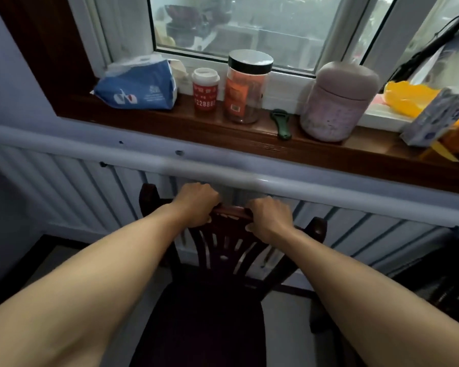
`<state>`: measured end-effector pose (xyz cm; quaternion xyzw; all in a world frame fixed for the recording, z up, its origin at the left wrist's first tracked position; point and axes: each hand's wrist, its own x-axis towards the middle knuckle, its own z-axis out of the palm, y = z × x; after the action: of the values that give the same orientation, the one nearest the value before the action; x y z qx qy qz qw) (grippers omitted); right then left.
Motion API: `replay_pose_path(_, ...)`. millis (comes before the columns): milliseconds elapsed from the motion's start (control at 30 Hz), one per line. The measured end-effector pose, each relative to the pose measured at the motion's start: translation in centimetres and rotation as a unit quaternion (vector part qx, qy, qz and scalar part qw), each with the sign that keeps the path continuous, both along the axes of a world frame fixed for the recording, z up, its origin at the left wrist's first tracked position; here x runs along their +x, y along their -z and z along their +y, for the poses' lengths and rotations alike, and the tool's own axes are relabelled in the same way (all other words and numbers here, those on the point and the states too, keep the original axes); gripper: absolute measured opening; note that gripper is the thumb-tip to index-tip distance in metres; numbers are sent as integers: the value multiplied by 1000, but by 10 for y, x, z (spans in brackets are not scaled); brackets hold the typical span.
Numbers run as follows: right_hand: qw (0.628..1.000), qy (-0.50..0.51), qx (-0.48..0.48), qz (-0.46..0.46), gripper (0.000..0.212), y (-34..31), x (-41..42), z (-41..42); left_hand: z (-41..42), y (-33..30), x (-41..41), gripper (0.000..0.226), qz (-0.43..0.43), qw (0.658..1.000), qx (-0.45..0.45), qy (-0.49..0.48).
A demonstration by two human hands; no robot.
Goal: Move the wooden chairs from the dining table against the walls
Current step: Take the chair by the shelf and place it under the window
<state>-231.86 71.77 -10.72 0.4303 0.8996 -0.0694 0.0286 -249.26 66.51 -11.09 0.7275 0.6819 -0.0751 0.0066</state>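
A dark wooden chair (224,250) with a slatted back stands below me, its back close to the white panelled wall (72,186) under the window. My left hand (196,205) grips the left part of the chair's top rail. My right hand (270,215) grips the same rail just to the right. The seat stretches toward me between my forearms. The chair's legs are hidden.
A white rail (223,170) runs along the wall just above the chair back. The wooden windowsill (223,131) above holds a tissue pack (138,86), a red cup (205,88), a jar (245,86), a pink pot (337,102) and boxes (440,117). A dark object (440,284) stands at right.
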Motion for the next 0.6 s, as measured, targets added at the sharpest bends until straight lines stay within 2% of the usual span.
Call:
replay_pose_path(100, 1000, 25, -11, 14, 30, 8, -4, 14, 14, 9, -1, 20, -28, 999, 22, -29)
replay_pose_path(267, 998, 58, -18, 32, 25, 20, -6, 28, 33, 24, -1, 23, -53, 996, 44, -63)
replay_pose_path(433, 997, 58, -30, 36, 39, 29, -8, 31, 38, 28, -2, 31, -67, 994, 39, -77)
replay_pose_path(600, 997, 69, -31, -27, 64, 31, -4, 24, 29, 38, 6, 51, -77, 990, 53, -102)
